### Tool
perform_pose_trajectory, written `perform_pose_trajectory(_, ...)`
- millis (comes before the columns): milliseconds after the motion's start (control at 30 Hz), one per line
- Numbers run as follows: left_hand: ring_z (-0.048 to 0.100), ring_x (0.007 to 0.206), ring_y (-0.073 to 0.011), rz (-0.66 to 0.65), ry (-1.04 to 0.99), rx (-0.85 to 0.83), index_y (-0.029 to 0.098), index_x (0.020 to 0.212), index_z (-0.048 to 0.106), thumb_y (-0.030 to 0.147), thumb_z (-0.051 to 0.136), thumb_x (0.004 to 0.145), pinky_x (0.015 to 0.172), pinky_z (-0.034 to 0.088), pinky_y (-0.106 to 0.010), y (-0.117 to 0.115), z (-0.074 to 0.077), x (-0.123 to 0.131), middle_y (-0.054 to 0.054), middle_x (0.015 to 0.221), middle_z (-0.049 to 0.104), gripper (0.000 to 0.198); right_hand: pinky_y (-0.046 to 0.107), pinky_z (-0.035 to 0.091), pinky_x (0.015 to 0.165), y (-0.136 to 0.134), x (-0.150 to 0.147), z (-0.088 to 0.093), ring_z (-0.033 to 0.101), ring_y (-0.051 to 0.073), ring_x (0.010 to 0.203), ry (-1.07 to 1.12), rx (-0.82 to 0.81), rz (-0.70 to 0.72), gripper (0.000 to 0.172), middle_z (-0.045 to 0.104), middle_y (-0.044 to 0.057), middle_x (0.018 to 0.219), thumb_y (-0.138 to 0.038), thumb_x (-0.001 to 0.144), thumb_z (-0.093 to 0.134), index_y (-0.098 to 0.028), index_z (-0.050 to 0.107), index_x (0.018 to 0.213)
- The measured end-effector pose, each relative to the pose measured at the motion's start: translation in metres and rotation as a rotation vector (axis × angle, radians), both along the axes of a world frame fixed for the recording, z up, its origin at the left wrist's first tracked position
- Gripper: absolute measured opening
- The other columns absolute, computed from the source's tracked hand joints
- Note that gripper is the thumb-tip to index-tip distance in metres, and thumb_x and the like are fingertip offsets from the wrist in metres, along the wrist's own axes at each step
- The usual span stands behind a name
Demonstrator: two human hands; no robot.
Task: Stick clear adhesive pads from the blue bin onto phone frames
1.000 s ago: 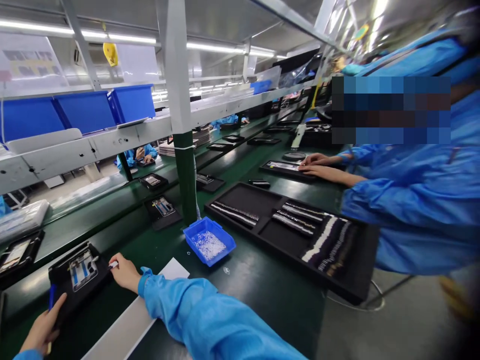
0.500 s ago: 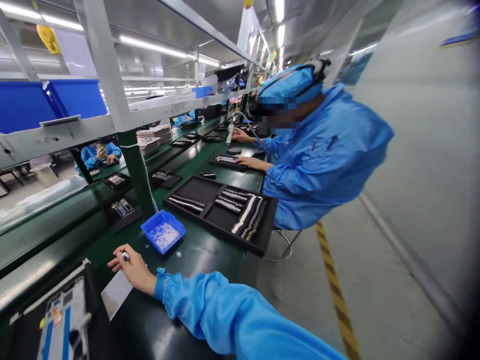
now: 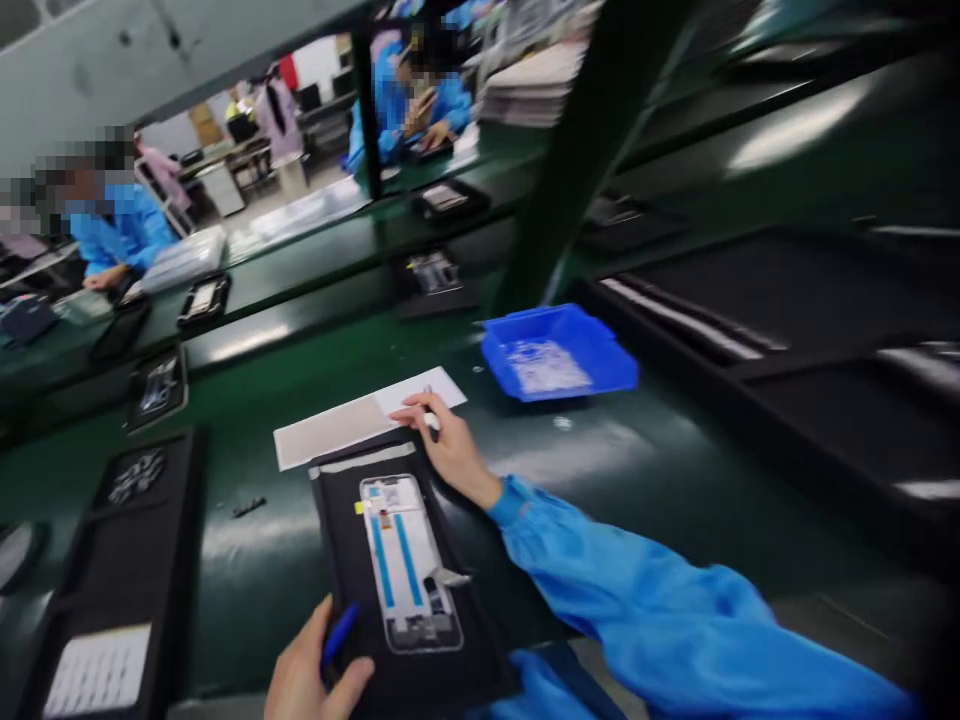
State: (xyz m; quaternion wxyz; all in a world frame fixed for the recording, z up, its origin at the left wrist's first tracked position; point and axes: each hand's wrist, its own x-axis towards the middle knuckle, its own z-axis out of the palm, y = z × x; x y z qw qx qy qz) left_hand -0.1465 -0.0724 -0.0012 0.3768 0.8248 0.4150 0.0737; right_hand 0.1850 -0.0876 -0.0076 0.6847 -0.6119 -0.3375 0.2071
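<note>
A phone body with two blue strips and an open interior lies on a black mat. At the mat's lower left is my left hand, with a blue pen-like tool held between thumb and fingers. My right hand hovers by the mat's upper right corner, fingers curled round a slim tool with a white and dark end; its kind is unclear. Beneath those fingertips lies a white paper strip. A small silvery flap sticks out from the phone's right side.
A blue bin of small clear pieces stands behind my right hand. Black trays flank the bench, the large right one holding strips of parts. A green post rises behind the bin. Co-workers sit across the line.
The view has swung left and down, bringing the whole phone and my left hand into sight. My right hand still holds its slim tool and now appears beside the mat's top corner.
</note>
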Motion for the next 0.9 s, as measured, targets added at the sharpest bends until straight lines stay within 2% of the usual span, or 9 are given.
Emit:
perform_pose_trajectory(67, 0.071, 0.095, -0.0233, 0.01, 0.031, 0.042, 0.023, 0.128, 0.061, 0.034, 0.066, 0.082, 0.082, 0.058, -0.032, 0.006, 0.014, 0.003, -0.008, 0.108, 0.073, 0.048, 0.038, 0.051, 0.085, -0.006, -0.01, -0.001, 0.07, 0.024, 0.09, -0.042, -0.016, 0.084, 0.019, 0.076, 0.007, 0.094, -0.037, 0.09, 0.057, -0.023, 0.056, 0.104)
perform_pose_trajectory(167, 0.069, 0.08, -0.0186, 0.065, -0.043, 0.156, 0.023, 0.11, 0.07, 0.035, 0.058, 0.089, 0.076, 0.056, -0.028, 0.022, 0.037, 0.007, -0.005, 0.089, 0.071, 0.027, 0.037, 0.051, 0.081, -0.013, -0.021, -0.002, 0.069, 0.023, 0.087, -0.464, -0.117, 0.151, 0.018, 0.076, 0.005, 0.09, -0.028, 0.095, 0.044, -0.023, 0.059, 0.106)
perform_pose_trajectory(267, 0.067, 0.076, -0.017, 0.166, -0.138, 0.291, 0.02, 0.097, 0.072, 0.035, 0.052, 0.094, 0.072, 0.054, -0.026, 0.044, 0.047, 0.007, -0.005, 0.082, 0.069, 0.025, 0.035, 0.052, 0.072, -0.017, -0.024, -0.005, 0.068, 0.023, 0.081, -0.711, -0.132, 0.269, 0.022, 0.075, 0.005, 0.09, -0.021, 0.093, 0.042, -0.025, 0.061, 0.106)
perform_pose_trajectory(367, 0.067, 0.082, -0.0182, 0.283, -0.151, 0.402, 0.019, 0.094, 0.071, 0.033, 0.051, 0.095, 0.075, 0.052, -0.027, 0.072, 0.046, 0.004, -0.006, 0.085, 0.069, 0.024, 0.033, 0.052, 0.063, -0.018, -0.02, -0.009, 0.068, 0.023, 0.077, -0.846, -0.132, 0.412, 0.03, 0.073, 0.006, 0.091, -0.013, 0.084, 0.046, -0.027, 0.061, 0.106)
perform_pose_trajectory(467, 0.066, 0.082, -0.0182, 0.323, -0.113, 0.461, 0.019, 0.094, 0.07, 0.032, 0.053, 0.094, 0.075, 0.051, -0.027, 0.097, 0.037, 0.002, -0.006, 0.088, 0.069, 0.022, 0.033, 0.052, 0.06, -0.017, -0.017, -0.014, 0.068, 0.025, 0.079, -0.864, -0.149, 0.44, 0.042, 0.072, 0.007, 0.094, -0.007, 0.076, 0.046, -0.03, 0.061, 0.109)
perform_pose_trajectory(633, 0.066, 0.085, -0.0168, 0.221, -0.063, 0.544, 0.021, 0.102, 0.071, 0.026, 0.057, 0.093, 0.079, 0.05, -0.026, 0.118, 0.024, 0.019, -0.005, 0.092, 0.065, 0.017, 0.03, 0.051, 0.055, -0.01, -0.026, -0.01, 0.067, 0.022, 0.074, -0.762, -0.203, 0.47, 0.045, 0.07, 0.006, 0.091, -0.003, 0.075, 0.043, -0.03, 0.061, 0.106)
perform_pose_trajectory(767, 0.065, 0.078, -0.0155, 0.157, 0.119, 0.611, 0.023, 0.11, 0.07, 0.02, 0.064, 0.088, 0.069, 0.048, -0.024, 0.125, 0.019, 0.033, -0.003, 0.095, 0.063, 0.022, 0.028, 0.051, 0.053, -0.007, -0.031, -0.006, 0.065, 0.021, 0.071, -0.69, -0.231, 0.488, 0.035, 0.068, 0.007, 0.086, -0.007, 0.081, 0.046, -0.028, 0.063, 0.103)
perform_pose_trajectory(900, 0.063, 0.074, -0.0145, 0.13, 0.212, 0.642, 0.025, 0.102, 0.071, 0.021, 0.064, 0.088, 0.063, 0.045, -0.023, 0.131, 0.02, 0.037, -0.002, 0.094, 0.063, 0.016, 0.028, 0.052, 0.053, -0.009, -0.03, -0.009, 0.065, 0.021, 0.072, -0.695, -0.227, 0.472, 0.035, 0.069, 0.007, 0.088, -0.008, 0.081, 0.049, -0.027, 0.063, 0.107)
